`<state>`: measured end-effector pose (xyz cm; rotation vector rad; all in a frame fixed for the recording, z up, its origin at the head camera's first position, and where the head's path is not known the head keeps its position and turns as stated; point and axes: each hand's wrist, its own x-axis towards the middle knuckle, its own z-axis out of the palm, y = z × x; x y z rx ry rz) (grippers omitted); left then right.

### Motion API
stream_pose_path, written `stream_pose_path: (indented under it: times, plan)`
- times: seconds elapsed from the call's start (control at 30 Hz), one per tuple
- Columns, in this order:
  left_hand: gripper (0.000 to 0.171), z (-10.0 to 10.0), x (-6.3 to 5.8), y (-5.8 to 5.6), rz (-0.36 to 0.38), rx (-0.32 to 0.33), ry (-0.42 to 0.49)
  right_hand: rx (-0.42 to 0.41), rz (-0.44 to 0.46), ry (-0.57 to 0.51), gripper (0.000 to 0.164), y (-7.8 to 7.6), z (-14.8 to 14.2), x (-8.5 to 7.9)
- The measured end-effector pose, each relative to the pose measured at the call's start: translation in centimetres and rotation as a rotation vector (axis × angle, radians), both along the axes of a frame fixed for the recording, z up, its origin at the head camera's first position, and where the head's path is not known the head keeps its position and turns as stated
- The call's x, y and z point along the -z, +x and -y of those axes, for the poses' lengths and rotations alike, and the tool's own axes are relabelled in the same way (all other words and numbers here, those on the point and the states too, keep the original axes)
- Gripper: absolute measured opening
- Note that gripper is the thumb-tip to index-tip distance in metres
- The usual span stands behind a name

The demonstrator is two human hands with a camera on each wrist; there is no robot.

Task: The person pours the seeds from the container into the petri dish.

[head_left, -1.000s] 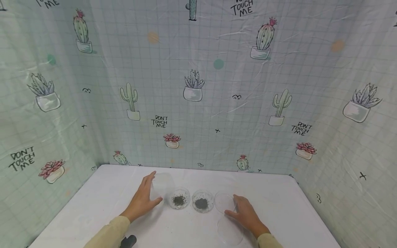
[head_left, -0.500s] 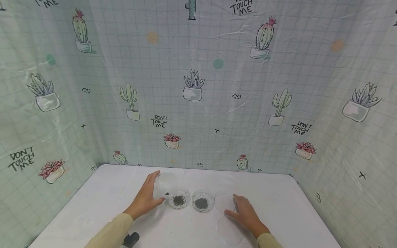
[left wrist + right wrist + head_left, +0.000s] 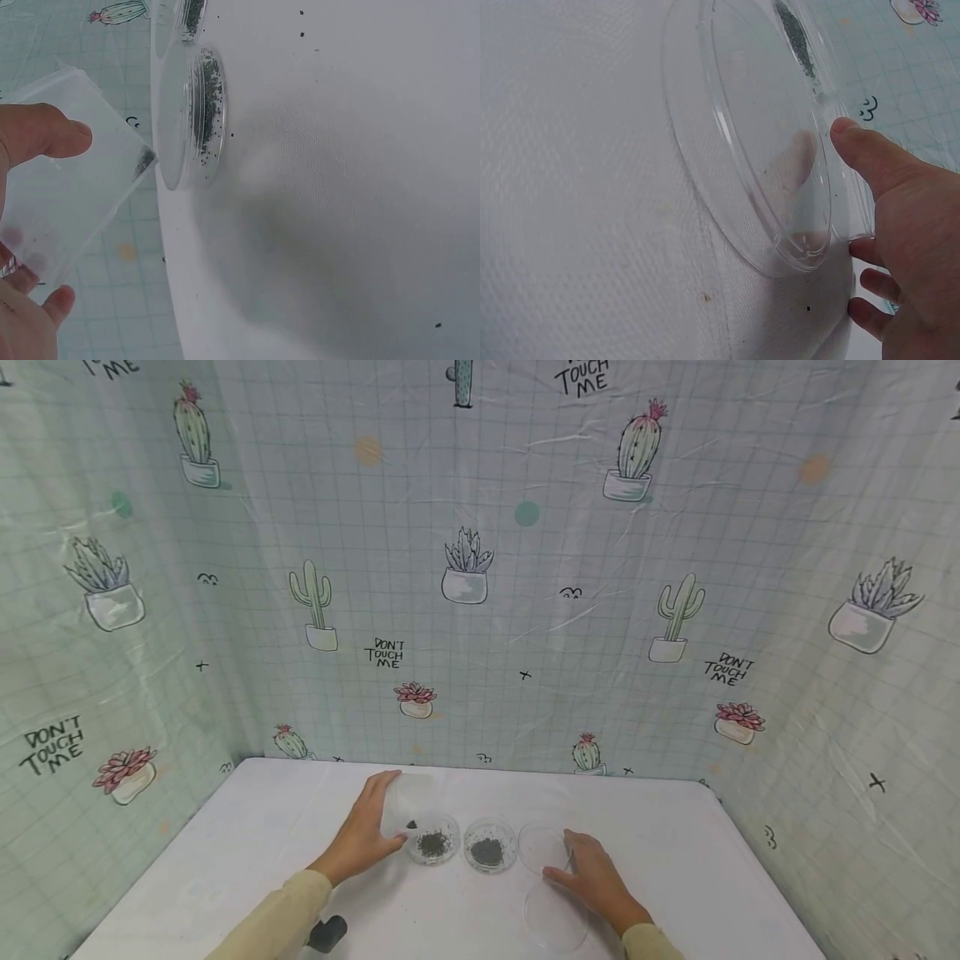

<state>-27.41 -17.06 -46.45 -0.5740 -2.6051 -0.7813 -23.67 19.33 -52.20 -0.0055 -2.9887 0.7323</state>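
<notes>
My left hand [image 3: 363, 835] holds a clear plastic bag [image 3: 82, 169] tilted, thumb on one face and fingers on the other. A small heap of dark grains [image 3: 144, 160] sits in its lower corner, beside the left petri dish [image 3: 432, 840]. That clear dish contains dark grains. Just right of it stands a second petri dish [image 3: 491, 846] with a larger dark heap. My right hand [image 3: 596, 875] rests at the edge of a clear round lid [image 3: 542, 847], its thumb and fingers spread loosely. Another clear lid [image 3: 555, 918] lies nearer, below it.
Everything stands on a white table [image 3: 675, 860], backed and flanked by a cactus-print curtain [image 3: 480, 635]. A dark rounded object [image 3: 327, 933] shows under the left forearm. Several stray grains [image 3: 302, 34] dot the tabletop.
My left hand has shifted right with the bag, bringing it closer over the left dish. Dark grains now show in the bag's lower corner. My right hand has stayed still.
</notes>
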Motion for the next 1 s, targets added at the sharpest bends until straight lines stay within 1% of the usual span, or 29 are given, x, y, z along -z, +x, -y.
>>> stream_pose_path:
  times: [0.23, 0.5, 0.77, 1.0]
  plan:
    - [0.1, -0.8, -0.3, 0.0, -0.015, 0.021, 0.029, 0.013, 0.005, -0.011, 0.086, 0.0, 0.1, 0.0]
    - [0.099, -1.4, -0.4, 0.0, -0.026, 0.015, 0.005, 0.012, 0.003, -0.003, 0.087, -0.1, 0.1, 0.1]
    - [0.097, -2.0, -0.5, -0.1, 0.0, 0.033, -0.002, 0.008, -0.001, -0.001, 0.087, -0.1, 0.0, 0.2]
    - [0.096, -2.6, -0.4, -0.1, 0.01, 0.03, -0.014, 0.015, -0.002, -0.006, 0.087, -0.1, 0.1, 0.2]
